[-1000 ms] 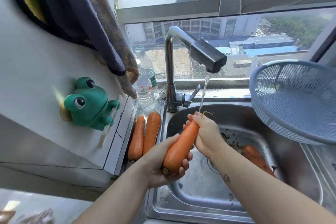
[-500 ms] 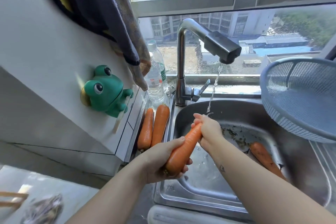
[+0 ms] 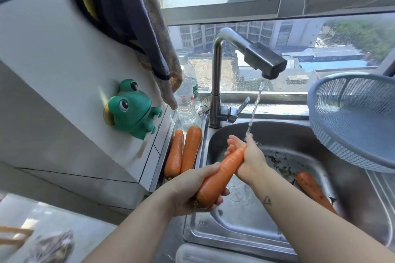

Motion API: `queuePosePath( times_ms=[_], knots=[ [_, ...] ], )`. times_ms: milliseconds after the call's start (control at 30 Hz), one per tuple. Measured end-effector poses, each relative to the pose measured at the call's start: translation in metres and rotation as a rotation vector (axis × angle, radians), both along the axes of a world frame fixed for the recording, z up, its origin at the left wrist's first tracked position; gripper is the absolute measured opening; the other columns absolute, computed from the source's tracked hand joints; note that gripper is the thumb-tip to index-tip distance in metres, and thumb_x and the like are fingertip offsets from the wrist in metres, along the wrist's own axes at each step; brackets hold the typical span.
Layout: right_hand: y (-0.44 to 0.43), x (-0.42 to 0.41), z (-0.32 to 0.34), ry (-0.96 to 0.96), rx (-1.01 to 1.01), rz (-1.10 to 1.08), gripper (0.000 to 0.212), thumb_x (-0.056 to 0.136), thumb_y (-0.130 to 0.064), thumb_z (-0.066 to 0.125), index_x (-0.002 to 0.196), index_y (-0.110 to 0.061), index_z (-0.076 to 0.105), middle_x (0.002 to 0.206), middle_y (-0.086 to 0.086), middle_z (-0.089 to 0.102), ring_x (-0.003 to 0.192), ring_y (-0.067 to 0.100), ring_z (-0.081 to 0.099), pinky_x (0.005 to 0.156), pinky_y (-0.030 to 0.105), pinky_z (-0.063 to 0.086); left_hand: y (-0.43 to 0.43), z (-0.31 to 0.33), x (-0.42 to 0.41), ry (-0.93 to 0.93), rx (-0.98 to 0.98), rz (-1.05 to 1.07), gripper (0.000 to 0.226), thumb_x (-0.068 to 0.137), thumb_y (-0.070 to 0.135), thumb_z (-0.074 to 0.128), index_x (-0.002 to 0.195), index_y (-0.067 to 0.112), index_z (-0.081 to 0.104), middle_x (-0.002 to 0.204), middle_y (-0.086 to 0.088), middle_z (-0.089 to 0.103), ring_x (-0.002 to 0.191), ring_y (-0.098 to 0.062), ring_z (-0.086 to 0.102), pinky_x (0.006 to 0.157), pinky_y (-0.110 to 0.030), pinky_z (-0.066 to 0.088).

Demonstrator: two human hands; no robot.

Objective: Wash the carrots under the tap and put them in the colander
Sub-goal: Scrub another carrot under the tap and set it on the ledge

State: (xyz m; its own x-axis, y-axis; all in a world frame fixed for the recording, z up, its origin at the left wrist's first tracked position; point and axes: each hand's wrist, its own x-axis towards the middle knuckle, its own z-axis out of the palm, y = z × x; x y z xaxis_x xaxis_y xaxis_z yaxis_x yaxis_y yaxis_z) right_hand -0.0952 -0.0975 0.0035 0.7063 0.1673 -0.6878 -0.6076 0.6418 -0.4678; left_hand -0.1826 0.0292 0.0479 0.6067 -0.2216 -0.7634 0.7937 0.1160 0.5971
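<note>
I hold one long orange carrot (image 3: 220, 175) over the steel sink (image 3: 239, 228). My left hand (image 3: 192, 190) grips its thick end near the sink's front left. My right hand (image 3: 250, 158) wraps its thin end under the thin stream of water from the tap (image 3: 256, 57). Two more carrots (image 3: 183, 151) lie side by side on the ledge left of the sink. Another carrot (image 3: 312, 188) lies in the basin at the right. The blue-grey colander (image 3: 352, 121) sits tilted at the sink's right rim; I see no carrot in it.
A green frog holder (image 3: 132, 109) sticks to the white wall at left. A clear plastic bottle (image 3: 187, 96) stands behind the ledge carrots. Dark cloths (image 3: 132, 17) hang above. Bits of debris lie around the basin drain. The window runs behind the tap.
My head view has shifted slightly left and down. Both hands keep hold of the carrot; the right hand has slid a little along its thin end under the stream.
</note>
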Motion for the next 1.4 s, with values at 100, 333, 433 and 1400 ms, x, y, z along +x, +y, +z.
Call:
queuePosePath(
  times_ms=[100,333,433,1400],
  knots=[
    [-0.001,-0.002,0.008,-0.058,0.03,0.033,0.033,0.099,-0.036,0.047,0.106,-0.005,0.055,0.082,0.01,0.067,0.07,0.02,0.064,0.067,0.033,0.052,-0.007,0.001,0.017,0.007,-0.043,0.024,0.05,0.095,0.048,0.049,0.115,0.003,0.057,0.081,-0.009,0.067,0.061,-0.016,0.06,0.047,-0.022,0.049],
    [-0.016,-0.008,0.005,-0.238,-0.257,0.26,0.03,0.094,-0.023,0.059,0.121,-0.014,0.05,0.106,0.011,0.065,0.058,0.018,0.057,0.036,0.021,0.041,-0.033,-0.004,0.051,-0.066,0.035,0.077,0.041,0.099,0.044,0.044,0.102,0.007,0.059,0.075,-0.011,0.068,0.058,-0.019,0.061,0.048,-0.023,0.049],
    [-0.031,-0.007,0.007,-0.342,-0.25,0.353,0.027,0.089,-0.011,0.063,0.114,-0.014,0.052,0.104,0.011,0.065,0.076,0.017,0.065,0.052,0.022,0.05,-0.041,-0.013,0.063,-0.192,0.242,0.032,0.039,0.101,0.04,0.04,0.102,0.007,0.061,0.082,-0.013,0.071,0.063,-0.021,0.066,0.051,-0.027,0.052],
    [-0.052,0.018,0.014,-0.489,-0.169,0.492,0.053,0.086,0.008,0.059,0.118,-0.028,0.04,0.122,0.019,0.06,0.106,0.029,0.063,0.07,0.027,0.056,-0.048,-0.015,0.086,0.054,-0.185,0.143,0.026,0.093,0.03,0.053,0.091,0.006,0.062,0.068,-0.008,0.063,0.049,-0.014,0.058,0.039,-0.017,0.045]
  ],
)
